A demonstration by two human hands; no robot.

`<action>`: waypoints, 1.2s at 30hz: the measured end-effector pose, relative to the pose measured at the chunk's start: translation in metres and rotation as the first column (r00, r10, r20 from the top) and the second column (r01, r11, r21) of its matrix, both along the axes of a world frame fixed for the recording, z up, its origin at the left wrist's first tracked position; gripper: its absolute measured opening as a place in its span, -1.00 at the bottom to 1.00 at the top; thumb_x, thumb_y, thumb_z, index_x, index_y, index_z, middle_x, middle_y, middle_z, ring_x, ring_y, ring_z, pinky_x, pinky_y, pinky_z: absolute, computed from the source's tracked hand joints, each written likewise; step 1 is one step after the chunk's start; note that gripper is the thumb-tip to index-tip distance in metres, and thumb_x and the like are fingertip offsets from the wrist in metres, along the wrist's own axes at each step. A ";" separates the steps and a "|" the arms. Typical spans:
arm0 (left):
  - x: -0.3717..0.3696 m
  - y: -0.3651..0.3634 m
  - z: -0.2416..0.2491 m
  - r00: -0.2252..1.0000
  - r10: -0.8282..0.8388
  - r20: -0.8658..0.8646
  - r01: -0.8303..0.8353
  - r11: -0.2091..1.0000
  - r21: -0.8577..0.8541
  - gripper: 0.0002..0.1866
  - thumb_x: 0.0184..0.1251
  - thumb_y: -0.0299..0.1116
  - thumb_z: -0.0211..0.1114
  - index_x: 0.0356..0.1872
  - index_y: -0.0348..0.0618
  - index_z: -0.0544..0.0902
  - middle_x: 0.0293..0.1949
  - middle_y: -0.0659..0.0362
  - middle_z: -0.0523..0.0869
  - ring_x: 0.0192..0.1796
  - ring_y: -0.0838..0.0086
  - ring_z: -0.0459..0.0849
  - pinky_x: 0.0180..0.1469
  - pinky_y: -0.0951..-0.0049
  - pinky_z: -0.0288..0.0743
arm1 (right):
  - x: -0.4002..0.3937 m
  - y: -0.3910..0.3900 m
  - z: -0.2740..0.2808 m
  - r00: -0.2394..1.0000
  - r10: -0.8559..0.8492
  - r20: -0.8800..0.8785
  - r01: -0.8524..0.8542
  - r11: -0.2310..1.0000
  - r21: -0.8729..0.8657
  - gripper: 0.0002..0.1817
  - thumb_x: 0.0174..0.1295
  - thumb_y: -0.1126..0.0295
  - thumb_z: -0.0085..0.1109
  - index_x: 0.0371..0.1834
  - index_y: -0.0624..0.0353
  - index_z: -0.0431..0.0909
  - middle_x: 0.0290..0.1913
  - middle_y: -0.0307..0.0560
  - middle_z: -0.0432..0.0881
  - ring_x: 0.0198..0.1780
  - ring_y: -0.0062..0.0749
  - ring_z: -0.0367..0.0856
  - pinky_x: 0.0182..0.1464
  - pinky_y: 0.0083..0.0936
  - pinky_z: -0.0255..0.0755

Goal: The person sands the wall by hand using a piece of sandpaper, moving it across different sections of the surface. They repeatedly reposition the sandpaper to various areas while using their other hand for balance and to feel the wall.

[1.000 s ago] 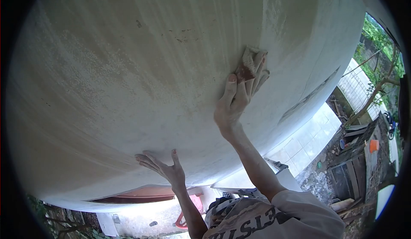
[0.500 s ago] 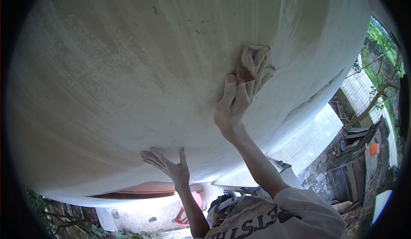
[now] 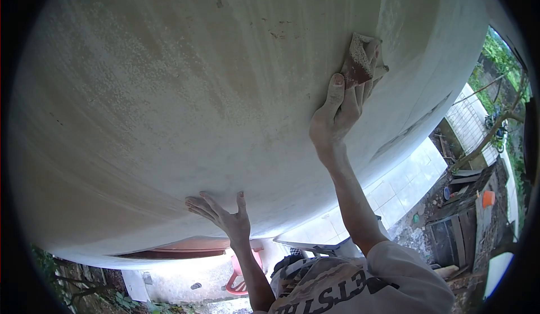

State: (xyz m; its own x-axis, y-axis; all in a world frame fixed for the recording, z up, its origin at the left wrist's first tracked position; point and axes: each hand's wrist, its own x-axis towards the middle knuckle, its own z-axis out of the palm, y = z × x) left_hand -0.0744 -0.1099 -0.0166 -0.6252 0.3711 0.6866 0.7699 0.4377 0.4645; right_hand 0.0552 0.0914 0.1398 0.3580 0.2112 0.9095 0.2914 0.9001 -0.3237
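A pale plastered surface [image 3: 247, 117] with whitish streaks and dusty patches fills most of the head view. High on its right side, my right hand [image 3: 340, 109] presses a folded piece of sandpaper [image 3: 359, 61] flat against it. The sandpaper is reddish-brown and coated in white dust; my thumb lies at its lower edge and the fingers are partly hidden by it. Lower down, my left hand [image 3: 228, 221] rests on the same surface with thumb and fingers spread, holding nothing. Both hands look dusty.
A red plastic chair [image 3: 236, 280] stands below, near a reddish-brown ledge [image 3: 180, 249]. To the right are a tiled strip [image 3: 394, 193], old wooden boards [image 3: 472, 224], an orange pot [image 3: 488, 198], a tree branch [image 3: 489, 134] and greenery.
My right hand has slid up and to the right along the surface with the sandpaper. My left hand has stayed in nearly the same place.
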 end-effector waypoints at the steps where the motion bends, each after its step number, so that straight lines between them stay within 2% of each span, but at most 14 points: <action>1: 0.001 0.003 0.001 1.000 0.004 0.001 -0.004 1.000 0.019 -0.04 0.06 0.08 0.23 0.35 0.03 -0.17 0.35 -0.13 -0.36 0.37 -0.09 -0.41 0.28 -0.22 -0.35 | -0.009 -0.009 0.000 0.997 0.045 -0.058 -0.046 0.999 -0.010 -0.59 0.33 0.24 -0.29 0.07 0.28 0.38 0.27 0.27 0.15 0.34 0.16 -0.02 0.28 0.16 -0.35; 3: 0.006 0.007 0.004 1.000 0.012 -0.011 -0.011 0.999 0.042 -0.03 0.05 0.02 0.25 0.35 0.00 -0.18 0.36 -0.09 -0.36 0.38 -0.04 -0.42 0.31 -0.17 -0.37 | -0.026 -0.036 -0.042 0.970 0.052 0.238 -0.051 0.999 -0.013 -0.58 0.28 0.21 -0.20 0.15 0.14 0.35 0.32 0.09 0.10 0.38 0.01 -0.07 0.25 0.19 -0.21; 5: 0.007 0.009 0.007 1.000 0.014 -0.022 -0.013 0.999 0.049 -0.03 0.05 0.01 0.26 0.35 -0.01 -0.19 0.36 -0.08 -0.35 0.38 -0.02 -0.42 0.32 -0.14 -0.39 | -0.023 -0.058 -0.087 0.775 -0.127 0.619 0.026 0.985 0.169 -0.61 0.31 0.20 -0.24 0.08 0.10 0.44 0.23 0.05 0.28 0.33 -0.04 0.08 0.21 0.06 0.00; 7: 0.007 0.008 0.005 1.000 0.020 -0.016 -0.020 0.999 0.042 -0.02 0.05 0.03 0.25 0.35 -0.01 -0.20 0.36 -0.07 -0.36 0.38 -0.02 -0.42 0.32 -0.14 -0.39 | -0.015 -0.045 -0.106 0.682 -0.154 0.715 -0.058 0.963 0.264 -0.61 0.22 0.18 -0.14 0.11 -0.07 0.42 0.27 -0.19 0.24 0.34 -0.17 0.08 0.19 0.19 -0.03; 10: 0.004 0.007 0.004 1.000 0.010 -0.010 -0.010 1.000 0.024 -0.01 0.04 0.08 0.24 0.35 0.02 -0.21 0.35 -0.12 -0.39 0.37 -0.08 -0.44 0.27 -0.24 -0.37 | 0.013 -0.019 -0.078 0.712 -0.204 0.671 -0.024 0.949 0.314 -0.64 0.22 0.23 -0.12 0.05 0.04 0.45 0.29 -0.11 0.21 0.35 -0.14 0.06 0.19 0.28 -0.13; 14: 0.005 0.007 0.002 1.000 0.018 -0.010 -0.017 0.999 0.030 -0.01 0.04 0.07 0.24 0.35 0.02 -0.22 0.35 -0.12 -0.39 0.37 -0.08 -0.44 0.27 -0.24 -0.38 | 0.035 0.023 0.011 0.990 -0.063 0.126 0.059 0.998 0.033 -0.67 0.28 0.35 -0.22 -0.18 0.43 0.46 0.28 0.27 0.14 0.34 0.16 -0.02 0.27 0.17 -0.29; 17: 0.006 0.011 0.005 0.999 0.026 -0.022 -0.025 0.999 0.047 -0.01 0.05 0.07 0.23 0.35 0.00 -0.22 0.35 -0.11 -0.38 0.37 -0.06 -0.43 0.28 -0.21 -0.39 | 0.008 0.000 0.006 1.000 -0.028 0.003 0.028 0.998 -0.059 -0.53 0.34 0.20 -0.31 0.05 0.39 0.40 0.29 0.17 0.14 0.37 0.00 -0.06 0.34 -0.10 -0.21; 19: 0.007 0.011 0.004 0.999 0.042 -0.029 -0.041 0.998 0.040 -0.02 0.07 0.06 0.22 0.35 -0.07 -0.20 0.36 -0.10 -0.36 0.38 -0.02 -0.42 0.31 -0.16 -0.39 | -0.019 -0.031 -0.038 0.976 0.064 0.207 -0.064 0.998 -0.007 -0.57 0.33 0.19 -0.28 0.06 0.25 0.43 0.29 0.09 0.18 0.36 -0.04 -0.01 0.32 -0.07 -0.14; 21: 0.008 0.011 0.005 0.999 0.034 -0.026 -0.033 0.998 0.049 -0.03 0.07 0.06 0.22 0.35 -0.06 -0.19 0.36 -0.10 -0.35 0.38 -0.02 -0.41 0.31 -0.15 -0.39 | -0.025 -0.058 -0.098 0.797 -0.103 0.595 -0.002 0.985 0.173 -0.61 0.31 0.17 -0.26 0.06 0.05 0.47 0.25 -0.02 0.25 0.34 -0.09 0.06 0.29 0.00 -0.07; 23: 0.008 0.008 0.004 0.999 0.025 -0.033 -0.024 0.999 0.039 -0.04 0.07 0.06 0.22 0.35 -0.06 -0.19 0.36 -0.10 -0.34 0.38 -0.02 -0.41 0.31 -0.15 -0.38 | -0.018 -0.046 -0.120 0.702 -0.211 0.680 -0.052 0.938 0.343 -0.64 0.30 0.16 -0.25 0.03 -0.06 0.50 0.23 -0.08 0.30 0.33 -0.13 0.09 0.26 0.06 -0.04; 26: 0.004 0.007 0.003 0.998 0.024 -0.066 -0.023 0.999 0.027 -0.05 0.07 0.05 0.22 0.35 -0.05 -0.17 0.36 -0.10 -0.33 0.38 -0.02 -0.41 0.31 -0.15 -0.38 | 0.001 -0.030 -0.082 0.751 -0.175 0.637 -0.048 0.947 0.317 -0.64 0.31 0.21 -0.24 -0.01 0.06 0.51 0.22 0.01 0.30 0.33 -0.07 0.08 0.28 0.13 -0.18; 30: 0.008 0.005 0.002 0.998 0.031 -0.046 -0.030 0.999 0.010 -0.04 0.07 0.06 0.22 0.35 -0.01 -0.19 0.36 -0.10 -0.35 0.38 -0.03 -0.42 0.31 -0.17 -0.38 | 0.014 -0.005 0.021 0.972 -0.069 0.226 0.065 0.998 0.025 -0.58 0.29 0.27 -0.20 0.02 0.43 0.39 0.28 0.24 0.16 0.35 0.07 -0.02 0.29 0.12 -0.44; 33: 0.005 0.008 0.003 0.999 0.024 -0.048 -0.023 1.000 0.021 -0.03 0.06 0.06 0.23 0.35 0.00 -0.21 0.35 -0.10 -0.36 0.38 -0.04 -0.43 0.30 -0.18 -0.39 | -0.009 -0.022 -0.009 0.984 0.001 0.180 0.001 1.000 -0.010 -0.59 0.30 0.27 -0.21 0.05 0.35 0.39 0.29 0.22 0.13 0.35 0.06 -0.02 0.30 0.11 -0.41; 36: 0.005 0.007 0.000 0.998 0.020 -0.060 -0.018 0.999 0.030 -0.02 0.06 0.05 0.23 0.35 -0.01 -0.21 0.36 -0.10 -0.36 0.38 -0.04 -0.43 0.30 -0.18 -0.40 | -0.027 -0.063 -0.119 0.863 0.001 0.506 0.025 0.999 -0.044 -0.59 0.13 0.23 -0.03 0.07 0.00 0.45 0.28 -0.12 0.24 0.34 -0.18 0.07 0.14 0.35 -0.10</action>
